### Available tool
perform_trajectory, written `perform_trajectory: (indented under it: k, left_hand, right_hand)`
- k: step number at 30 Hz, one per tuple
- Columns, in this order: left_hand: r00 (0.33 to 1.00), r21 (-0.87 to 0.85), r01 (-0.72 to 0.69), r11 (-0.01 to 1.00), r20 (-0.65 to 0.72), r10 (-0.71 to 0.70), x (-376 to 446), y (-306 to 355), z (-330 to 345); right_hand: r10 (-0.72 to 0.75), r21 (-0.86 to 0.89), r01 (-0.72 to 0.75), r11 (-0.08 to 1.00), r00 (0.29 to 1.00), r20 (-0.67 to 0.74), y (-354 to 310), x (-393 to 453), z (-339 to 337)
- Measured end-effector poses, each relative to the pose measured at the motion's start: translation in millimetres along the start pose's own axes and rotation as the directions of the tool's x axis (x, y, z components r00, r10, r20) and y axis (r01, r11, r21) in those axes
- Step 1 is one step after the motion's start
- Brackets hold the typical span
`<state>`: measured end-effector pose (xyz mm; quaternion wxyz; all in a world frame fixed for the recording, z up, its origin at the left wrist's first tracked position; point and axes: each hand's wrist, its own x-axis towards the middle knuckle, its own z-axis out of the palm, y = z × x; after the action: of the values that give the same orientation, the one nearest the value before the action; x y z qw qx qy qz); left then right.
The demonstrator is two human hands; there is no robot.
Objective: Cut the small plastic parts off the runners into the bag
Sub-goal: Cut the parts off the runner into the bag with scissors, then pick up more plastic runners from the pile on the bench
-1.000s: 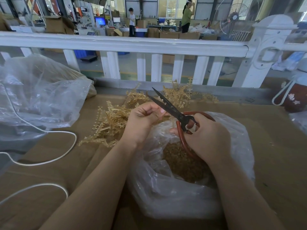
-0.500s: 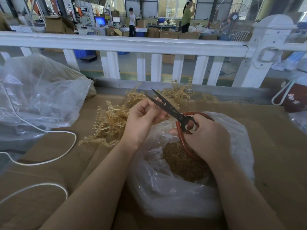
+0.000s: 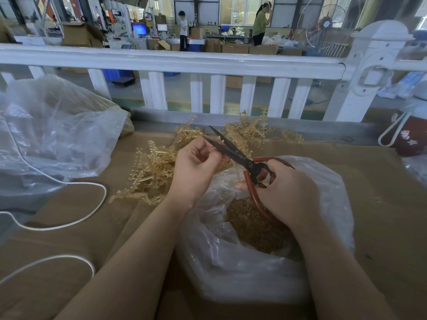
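Right now your right hand grips the red-handled scissors — blades a little apart — above the clear bag of cut bits. Your left hand pinches a small piece at the blades, with the runners piled just behind.

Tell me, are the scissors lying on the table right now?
No, the right hand grips the scissors above the open bag.

I sit at a cardboard-covered bench in a factory hall: beyond the white railing stand stacked cartons, machines with a lit monitor, a floor fan and two standing workers.
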<state>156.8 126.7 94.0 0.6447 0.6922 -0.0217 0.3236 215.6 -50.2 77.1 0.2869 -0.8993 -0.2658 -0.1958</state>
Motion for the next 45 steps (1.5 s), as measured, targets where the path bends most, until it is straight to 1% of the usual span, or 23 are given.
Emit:
perform_trajectory:
  k: [5,10,17,20,24,27,29,34,39,45]
  left_hand:
    - [1.0,0.069,-0.018,0.997,0.022,0.017,-2,2,-1]
    - [0.998,0.05,-0.017,0.999,0.065,0.014,-2,1,-2]
    - [0.995,-0.015,-0.018,1.0,0.103,0.02,-2,0,-2]
    - [0.994,-0.071,0.013,0.997,0.107,-0.005,-1,0,-2]
    - [0.994,-0.148,0.051,0.988,0.108,-0.036,0,0,-3]
    - [0.989,-0.186,0.049,0.981,0.148,-0.021,1,0,-4]
    - [0.986,-0.195,0.05,0.979,0.165,-0.017,1,1,-6]
    - [0.985,-0.181,0.06,0.982,0.168,-0.029,2,0,-11]
    - [0.99,-0.139,0.006,0.99,0.141,0.014,2,2,-8]
    - [0.995,-0.072,-0.015,0.997,0.096,0.022,0,3,-6]
  right_hand:
    - [0.004,0.008,-0.004,1.0,1.0,-0.008,-3,0,-2]
    - [-0.012,0.013,0.012,1.0,1.0,-0.019,-1,-1,0]
    - [-0.007,0.032,0.008,0.999,0.999,-0.036,-2,-1,1]
    - [-0.016,0.04,0.018,0.999,0.999,-0.049,-2,-1,1]
    - [-0.011,0.047,0.012,0.999,1.0,-0.029,-1,-1,0]
    - [-0.019,0.101,0.024,0.995,0.999,-0.048,-1,-1,-1]
    - [-0.022,0.14,0.027,0.99,0.999,-0.037,-2,-2,-2]
    - [-0.023,0.157,0.026,0.987,0.999,-0.025,-1,-1,-1]
    - [-0.053,0.103,0.063,0.993,0.994,-0.092,0,-1,0]
    - [-0.043,0.058,0.048,0.997,0.996,-0.081,1,-2,1]
